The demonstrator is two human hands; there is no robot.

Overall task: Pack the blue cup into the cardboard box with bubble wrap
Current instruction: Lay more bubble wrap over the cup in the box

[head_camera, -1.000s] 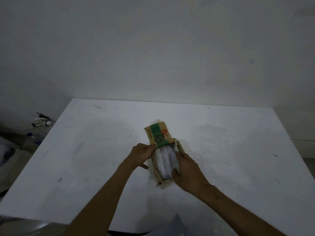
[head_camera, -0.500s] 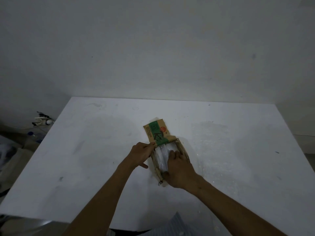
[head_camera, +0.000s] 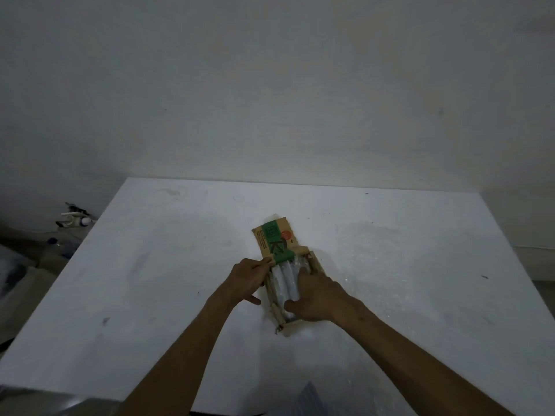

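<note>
Cardboard box (head_camera: 314, 264) sits open near the middle of the white table (head_camera: 150, 280), its printed green-and-brown lid flap (head_camera: 274, 240) folded back away from me. Inside it lies a bubble-wrapped bundle (head_camera: 283, 280), pale and rolled, filling the box from end to end. I judge the blue cup is inside that roll, though the wrap hides it and I cannot make out its shape. My left hand (head_camera: 247, 279) has its fingers curled onto the box's left wall just beside the flap's fold, pinching the card and steadying it. My right hand (head_camera: 318, 298) lies over the right side of the bundle, fingers bent down along it and thumb hooked at the near end, so it grips the roll rather than resting flat. I expect the bundle to be light, soft on the outside and a little slick, with something rigid and breakable at its core. I would take it by the sides across its middle, where the padding is thickest, and press it down evenly, not by a loose edge of wrap. The box walls look thin and worn and would likely bow under hard pushing.
</note>
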